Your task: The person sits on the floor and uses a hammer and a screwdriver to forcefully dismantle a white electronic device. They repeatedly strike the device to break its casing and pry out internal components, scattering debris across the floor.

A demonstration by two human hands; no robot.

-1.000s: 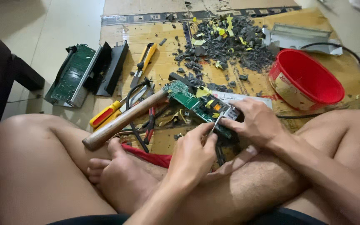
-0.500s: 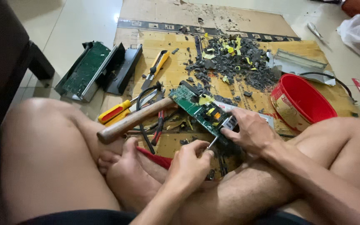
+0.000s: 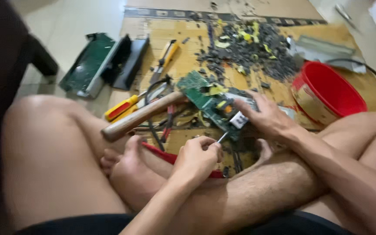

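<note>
Head view, looking down at crossed legs on a floor board. Left hand (image 3: 195, 157) is fisted tight round a thin metal tool (image 3: 222, 138), likely a small screwdriver, tip aimed up at the near edge of the green circuit board (image 3: 207, 101). Right hand (image 3: 266, 118) lies flat on the same board, fingers spread, pinning it down rather than gripping it. The board sits on the cardboard mat (image 3: 183, 58) just ahead of the shins, tilted, its far corner close to the wooden hammer handle (image 3: 140, 116).

Risks, as a judgement: the tool tip sits near the right hand's fingers, so a slip off a component could jab them. The board is only pressed down, not clamped, so prying could make it skid or flip. Bare legs and foot lie directly under the work.

Room: tight. The hammer handle, a yellow-red screwdriver (image 3: 122, 107) and red-handled pliers (image 3: 168, 124) crowd the left side. A red bucket (image 3: 327, 93) stands close on the right. A debris pile (image 3: 249, 50) of dark chips fills the far mat. Another green board (image 3: 87, 63) and a black casing (image 3: 129, 61) lie off the mat's left edge. Frame is slightly blurred.
</note>
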